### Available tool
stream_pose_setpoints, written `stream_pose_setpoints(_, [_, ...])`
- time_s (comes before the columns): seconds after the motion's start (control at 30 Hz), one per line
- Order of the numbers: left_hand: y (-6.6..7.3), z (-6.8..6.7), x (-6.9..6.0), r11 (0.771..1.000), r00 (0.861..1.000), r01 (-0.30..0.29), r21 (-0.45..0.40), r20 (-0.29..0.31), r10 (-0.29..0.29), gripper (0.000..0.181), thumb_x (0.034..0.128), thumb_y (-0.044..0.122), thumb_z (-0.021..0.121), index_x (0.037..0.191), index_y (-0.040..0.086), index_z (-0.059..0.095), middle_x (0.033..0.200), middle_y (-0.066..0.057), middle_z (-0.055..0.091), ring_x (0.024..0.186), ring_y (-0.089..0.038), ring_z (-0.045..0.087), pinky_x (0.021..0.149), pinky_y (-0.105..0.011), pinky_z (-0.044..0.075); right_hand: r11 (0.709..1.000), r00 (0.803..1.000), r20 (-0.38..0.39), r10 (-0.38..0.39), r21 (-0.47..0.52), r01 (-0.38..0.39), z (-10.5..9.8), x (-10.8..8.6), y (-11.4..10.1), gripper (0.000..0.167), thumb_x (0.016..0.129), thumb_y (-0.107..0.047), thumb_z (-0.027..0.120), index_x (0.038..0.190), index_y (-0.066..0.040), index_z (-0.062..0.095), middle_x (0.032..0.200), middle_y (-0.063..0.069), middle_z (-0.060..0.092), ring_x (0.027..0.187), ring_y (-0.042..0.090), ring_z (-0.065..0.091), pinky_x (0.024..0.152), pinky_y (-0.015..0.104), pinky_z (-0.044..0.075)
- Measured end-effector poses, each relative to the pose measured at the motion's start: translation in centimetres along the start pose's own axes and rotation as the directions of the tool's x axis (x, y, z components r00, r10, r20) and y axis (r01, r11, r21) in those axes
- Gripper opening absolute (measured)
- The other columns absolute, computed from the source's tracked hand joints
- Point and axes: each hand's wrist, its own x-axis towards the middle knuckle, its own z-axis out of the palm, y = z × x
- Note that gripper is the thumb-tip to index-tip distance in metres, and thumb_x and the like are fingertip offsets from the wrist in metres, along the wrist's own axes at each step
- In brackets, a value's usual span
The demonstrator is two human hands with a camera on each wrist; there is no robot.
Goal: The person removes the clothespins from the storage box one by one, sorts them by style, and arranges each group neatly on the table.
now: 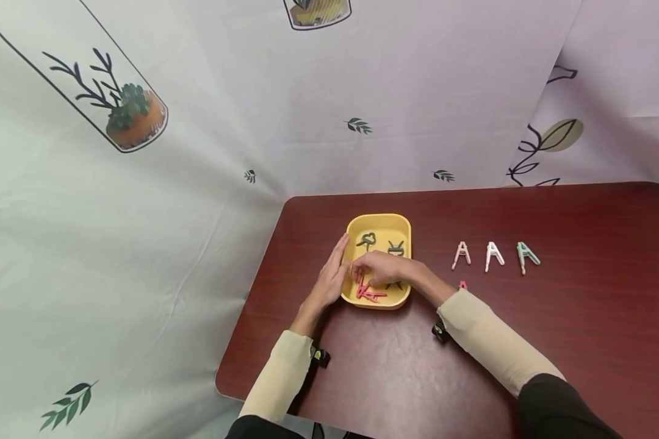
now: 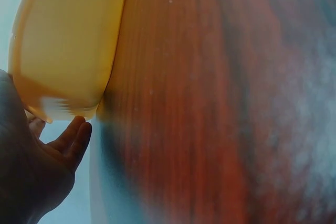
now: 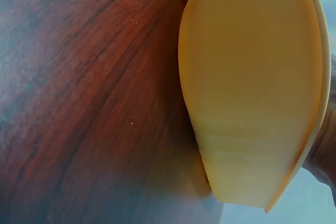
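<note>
A yellow tray [image 1: 350,299] holds several clothespins, with pink clothespins [image 1: 369,294] at its near end and dark green clothespins [image 1: 368,239] farther back. My left hand [image 1: 329,277] rests along the tray's left side; in the left wrist view its fingers [image 2: 79,135] touch the outer wall. Over the tray, my right hand [image 1: 381,267] reaches in with bent fingers pointing down at the pink clothespins. Whether those fingertips pinch one is hidden. In the right wrist view the tray's wall [image 3: 252,87] covers most of that hand.
Right of the tray, a pale pink clothespin [image 1: 462,255], a white clothespin [image 1: 493,255] and a green clothespin [image 1: 527,256] stand spaced in a row on the brown table [image 1: 593,317]. Another pink clothespin [image 1: 463,285] is partly covered by the right sleeve. A patterned cloth [image 1: 307,122] hangs behind the table.
</note>
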Motion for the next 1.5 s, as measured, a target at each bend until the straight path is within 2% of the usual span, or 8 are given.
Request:
stream_pose_setpoints(0.33, [-0.2, 0.0, 0.0, 0.998, 0.999, -0.049, -0.028, -0.017, 0.048, 0.064, 0.1075, 0.001, 0.046, 0.168, 0.004, 0.027, 0.175, -0.006, 0.025, 0.160, -0.024, 0.024, 0.127, -0.051, 0.022, 1.000, 1.000, -0.011, 0.013, -0.021, -0.013, 0.1, -0.2, 0.0, 0.039, 0.073, 0.014, 0.076, 0.105, -0.008, 0.074, 0.099, 0.003, 0.070, 0.093, 0.025, 0.065, 0.080, 0.028, 0.051])
stream_pose_setpoints(0.4, [-0.4, 0.1, 0.0, 0.997, 0.998, -0.062, -0.045, -0.019, 0.061, 0.063, 0.1076, 0.003, 0.045, 0.168, 0.005, 0.027, 0.175, -0.006, 0.025, 0.160, -0.025, 0.024, 0.127, -0.051, 0.021, 1.000, 1.000, -0.019, 0.014, -0.021, -0.014, 0.1, -0.2, 0.0, 0.039, 0.074, 0.014, 0.076, 0.105, -0.008, 0.074, 0.099, 0.003, 0.071, 0.093, 0.025, 0.065, 0.081, 0.029, 0.052])
stream_pose_setpoints(0.43, [-1.6, 0.5, 0.2, 0.996, 0.997, -0.072, -0.043, -0.024, 0.071, 0.062, 0.1084, 0.006, 0.043, 0.169, 0.006, 0.027, 0.176, -0.007, 0.025, 0.160, -0.025, 0.023, 0.128, -0.049, 0.021, 1.000, 1.000, -0.022, 0.014, -0.019, -0.014, 0.1, -0.2, 0.0, 0.038, 0.074, 0.014, 0.075, 0.106, -0.008, 0.074, 0.100, 0.004, 0.071, 0.094, 0.025, 0.065, 0.082, 0.029, 0.052])
stream_pose_setpoints(0.53, [-1.8, 0.6, 0.1, 0.996, 0.997, -0.070, -0.060, -0.027, 0.068, 0.063, 0.1080, 0.011, 0.041, 0.169, 0.009, 0.027, 0.176, -0.005, 0.024, 0.160, -0.023, 0.023, 0.128, -0.050, 0.021, 1.000, 0.999, -0.030, 0.011, -0.011, -0.012, -0.1, -0.3, 0.0, 0.038, 0.076, 0.013, 0.075, 0.108, -0.006, 0.075, 0.102, 0.005, 0.072, 0.095, 0.024, 0.066, 0.084, 0.030, 0.054])
stream_pose_setpoints(0.63, [-1.7, 0.6, 0.1, 0.996, 0.997, -0.067, -0.051, -0.027, 0.066, 0.063, 0.1074, 0.011, 0.041, 0.169, 0.009, 0.027, 0.176, -0.005, 0.025, 0.160, -0.023, 0.024, 0.127, -0.051, 0.022, 1.000, 0.998, -0.055, 0.019, 0.005, -0.018, -0.4, -0.4, 0.0, 0.038, 0.076, 0.013, 0.072, 0.110, -0.005, 0.074, 0.103, 0.005, 0.073, 0.094, 0.022, 0.066, 0.082, 0.031, 0.056])
stream_pose_setpoints(0.7, [-0.4, 0.2, -0.1, 0.997, 0.998, -0.063, -0.045, -0.022, 0.062, 0.064, 0.1062, 0.006, 0.042, 0.169, 0.006, 0.026, 0.176, -0.006, 0.025, 0.160, -0.024, 0.024, 0.127, -0.052, 0.022, 0.999, 0.996, -0.086, 0.034, 0.030, -0.031, -0.8, -0.6, 0.2, 0.039, 0.077, 0.014, 0.071, 0.111, -0.005, 0.074, 0.104, 0.005, 0.073, 0.094, 0.021, 0.066, 0.081, 0.033, 0.056])
stream_pose_setpoints(1.03, [-0.1, 0.2, 0.1, 1.000, 1.000, -0.021, -0.003, -0.012, 0.021, 0.065, 0.1054, 0.005, 0.042, 0.168, 0.005, 0.026, 0.176, -0.005, 0.024, 0.160, -0.019, 0.023, 0.128, -0.047, 0.022, 0.986, 0.960, -0.279, 0.007, 0.162, 0.040, -2.8, -1.6, 1.4, 0.036, 0.082, 0.012, 0.071, 0.118, 0.005, 0.070, 0.109, 0.010, 0.074, 0.105, 0.028, 0.068, 0.097, 0.051, 0.056])
stream_pose_setpoints(1.5, [0.2, 0.1, 0.0, 1.000, 1.000, -0.026, -0.004, -0.015, 0.026, 0.064, 0.1051, 0.003, 0.043, 0.167, 0.003, 0.028, 0.175, -0.008, 0.025, 0.160, -0.020, 0.024, 0.128, -0.047, 0.022, 0.918, 0.905, -0.425, 0.014, 0.363, 0.157, -4.0, -3.4, 1.8, 0.034, 0.086, 0.016, 0.070, 0.119, 0.012, 0.067, 0.115, 0.026, 0.073, 0.111, 0.044, 0.068, 0.102, 0.063, 0.050])
